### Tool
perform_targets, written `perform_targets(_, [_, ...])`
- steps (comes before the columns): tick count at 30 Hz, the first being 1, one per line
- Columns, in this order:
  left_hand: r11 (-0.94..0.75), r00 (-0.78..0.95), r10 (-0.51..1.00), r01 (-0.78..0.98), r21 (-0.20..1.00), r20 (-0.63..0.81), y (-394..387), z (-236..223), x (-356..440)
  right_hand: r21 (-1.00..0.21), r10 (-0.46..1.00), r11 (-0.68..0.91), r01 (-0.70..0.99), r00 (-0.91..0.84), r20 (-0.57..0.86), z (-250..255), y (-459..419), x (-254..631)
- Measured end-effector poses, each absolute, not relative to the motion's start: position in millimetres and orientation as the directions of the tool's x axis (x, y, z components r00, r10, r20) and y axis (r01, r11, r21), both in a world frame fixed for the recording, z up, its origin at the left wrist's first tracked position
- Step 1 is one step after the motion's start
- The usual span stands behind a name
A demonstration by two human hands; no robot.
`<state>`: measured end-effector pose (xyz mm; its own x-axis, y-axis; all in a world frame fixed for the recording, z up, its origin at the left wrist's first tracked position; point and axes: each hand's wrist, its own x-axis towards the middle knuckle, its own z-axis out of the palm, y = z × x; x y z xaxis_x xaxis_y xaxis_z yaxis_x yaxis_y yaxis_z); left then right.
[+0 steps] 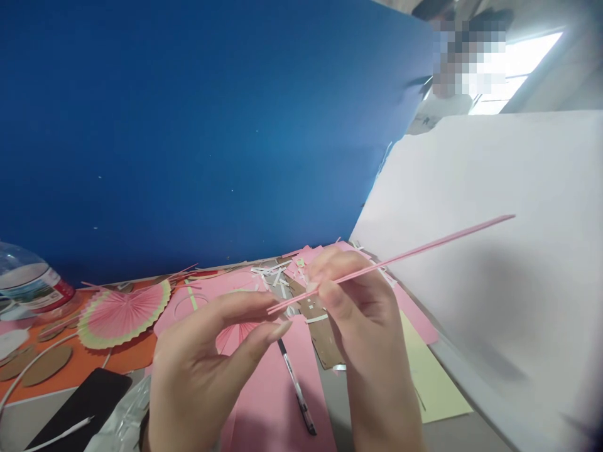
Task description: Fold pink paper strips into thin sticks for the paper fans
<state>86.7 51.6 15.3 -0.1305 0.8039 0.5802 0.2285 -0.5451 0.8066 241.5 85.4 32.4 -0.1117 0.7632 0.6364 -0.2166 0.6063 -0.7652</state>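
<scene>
Above a flat pink paper sheet [264,402] with a clear-barrelled pen [296,389] lying on it, I have a narrow folded pink paper strip [424,250] raised in the air, slanting up to the right in front of a white board [518,169]. My right hand [370,307] pinches it between thumb and fingers, nearer its left end, so most of its length juts out free. My left hand [202,351] waits at that left end, thumb and forefinger a little apart; I cannot tell whether the forefinger touches the paper.

I expect almost no weight here. The layers look stiff along the folds, since the free length stays straight, but I judge it would bend sideways or crease under a hard squeeze, and the layers seem split at the left end. I would grip lightly, flat across all layers, close to that end, and steady the long side nearer its middle. Dry paper should hardly slip.
</scene>
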Motion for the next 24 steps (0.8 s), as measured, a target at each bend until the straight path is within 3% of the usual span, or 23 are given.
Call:
perform_targets(8, [-0.603, -0.141, 0.738, 0.302, 0.738, 0.66, 51.2, 17.0, 89.1, -0.778, 0.766, 0.535, -0.331, -0.2, 0.611, 32.0, 86.1, 238.1])
perform_targets(13, [-0.576, -0.144, 0.789, 0.168, 0.8, 0.598, 50.5, 20.2, 92.4, -0.831, 0.785, 0.465, -0.305, -0.292, 0.546, 30.5, 81.6, 233.7])
perform_targets(17, [-0.498, -0.145, 0.853, 0.058, 0.865, 0.501, 54.7, 19.5, 96.7, -0.865, 0.848, 0.447, -0.228, -0.2, 0.491, 28.5, 78.0, 225.7])
perform_targets(21, [-0.402, -0.017, 0.915, -0.112, 0.909, 0.403, 64.1, 14.0, 94.7, -0.885, 0.879, 0.43, -0.18, -0.14, 0.456, 27.7, 83.5, 220.6])
perform_targets(24, [-0.4, 0.068, 0.908, -0.148, 0.904, 0.413, 70.0, 9.9, 88.9, -0.917, 0.89, 0.331, -0.222, -0.249, 0.382, 29.1, 87.3, 221.5])
